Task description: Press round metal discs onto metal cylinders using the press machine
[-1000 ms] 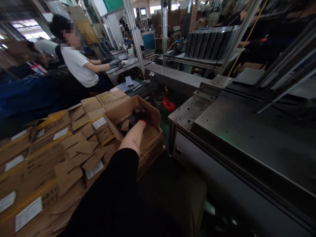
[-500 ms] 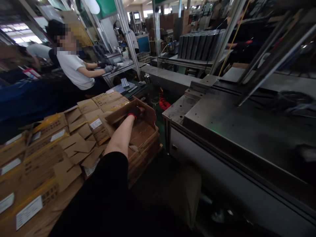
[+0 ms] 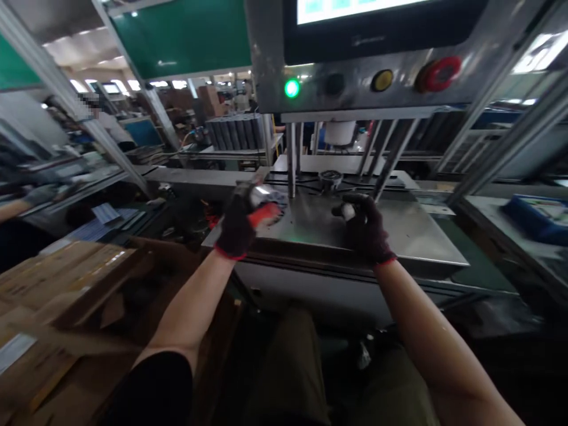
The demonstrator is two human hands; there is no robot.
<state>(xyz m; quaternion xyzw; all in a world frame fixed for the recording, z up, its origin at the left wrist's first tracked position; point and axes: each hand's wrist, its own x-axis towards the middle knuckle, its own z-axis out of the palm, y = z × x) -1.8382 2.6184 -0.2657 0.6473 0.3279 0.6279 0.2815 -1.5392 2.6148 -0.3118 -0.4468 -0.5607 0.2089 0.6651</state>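
My left hand (image 3: 242,219), in a dark glove with red fingertips, is closed round a shiny metal part (image 3: 261,192) and holds it over the left end of a steel press table (image 3: 412,231). My right hand (image 3: 364,225), also gloved, is curled round a small pale piece (image 3: 349,211) above the middle of the same table. Behind my hands stands a round fixture (image 3: 331,177) between the press columns. The picture is smeared by motion, so the parts' shapes are unclear.
A control panel above carries a lit green lamp (image 3: 291,89), a yellow button (image 3: 382,80) and a red stop button (image 3: 437,73). Open cardboard boxes (image 3: 62,278) lie at my left. A blue tray (image 3: 539,216) sits on the bench at right. A co-worker's gloved hand (image 3: 39,195) shows at far left.
My left hand has come out of the cardboard box with a metal part and swung right to the press table. My view turned toward the press, and my right hand has come into sight.
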